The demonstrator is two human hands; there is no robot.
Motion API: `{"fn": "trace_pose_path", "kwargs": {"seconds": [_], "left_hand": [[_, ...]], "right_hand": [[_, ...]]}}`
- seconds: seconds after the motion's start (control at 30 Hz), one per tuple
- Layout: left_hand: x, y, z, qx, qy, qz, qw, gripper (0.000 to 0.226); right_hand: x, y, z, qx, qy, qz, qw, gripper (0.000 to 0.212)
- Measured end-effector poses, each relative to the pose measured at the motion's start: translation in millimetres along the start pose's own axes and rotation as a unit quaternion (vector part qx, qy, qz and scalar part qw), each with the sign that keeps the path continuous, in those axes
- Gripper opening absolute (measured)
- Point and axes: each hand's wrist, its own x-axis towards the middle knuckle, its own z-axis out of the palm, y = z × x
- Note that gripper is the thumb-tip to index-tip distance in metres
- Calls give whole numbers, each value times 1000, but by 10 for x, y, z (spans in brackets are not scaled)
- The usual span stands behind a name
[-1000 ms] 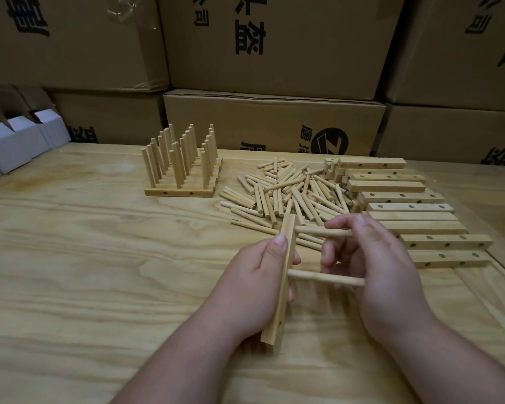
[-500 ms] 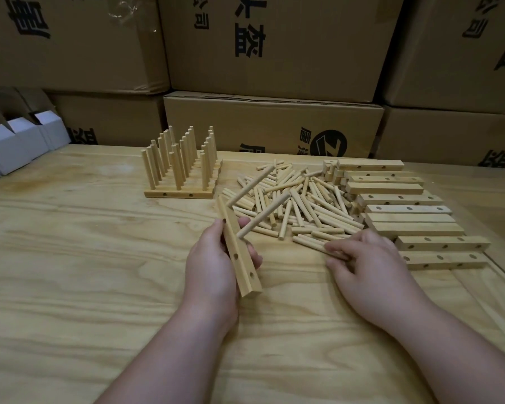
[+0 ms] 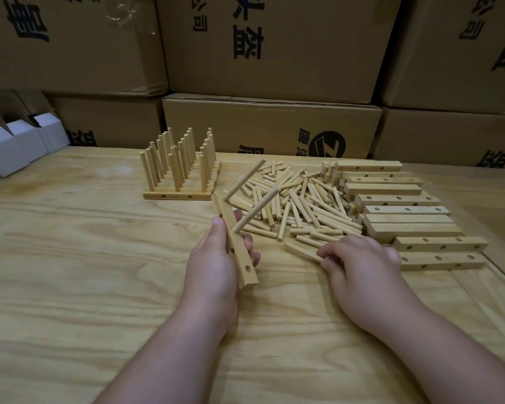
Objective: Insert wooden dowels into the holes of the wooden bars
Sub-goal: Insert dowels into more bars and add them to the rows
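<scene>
On the table (image 3: 70, 258), left hand (image 3: 213, 266) grips a bar (image 3: 236, 243).

pale yellow wooden dowels (image 3: 298, 205) and bars (image 3: 405, 211), light grained plywood table (image 3: 70, 272), brown black-printed cartons (image 3: 274, 39).

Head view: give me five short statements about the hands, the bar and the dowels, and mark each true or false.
1. The left hand grips a wooden bar. True.
2. Two dowels stick out of the held bar. True.
3. The right hand holds a second bar. False: its fingertips pinch a loose dowel lying at the near edge of the dowel pile.
4. The finished bars with upright dowels stand to the right of the pile. False: they stand to its left; the empty bars lie on the right.
5. Cardboard boxes are stacked behind the table. True.
</scene>
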Motion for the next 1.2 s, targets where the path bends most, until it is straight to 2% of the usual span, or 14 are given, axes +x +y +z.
{"fn": "trace_pose_path", "kwargs": {"seconds": [0.13, 0.2, 0.3, 0.5, 0.77, 1.2], "left_hand": [[19, 0, 6, -2, 5, 4, 1000, 42], [18, 8, 5, -6, 8, 9, 1000, 42], [9, 16, -2, 24, 12, 20, 999, 42], [-10, 8, -2, 54, 9, 45, 998, 42], [-78, 1, 4, 141, 18, 97, 985, 39], [-110, -8, -29, 155, 7, 125, 980, 36]], "right_hand": [[-69, -76, -29, 141, 37, -105, 984, 18], [-115, -129, -37, 189, 20, -136, 972, 21], [-156, -172, -17, 195, 1, -182, 964, 18], [-157, -179, -34, 217, 57, -248, 943, 13], [-151, -193, -60, 233, 73, -267, 932, 19], [-215, -283, -92, 242, 40, -232, 941, 12]]}}
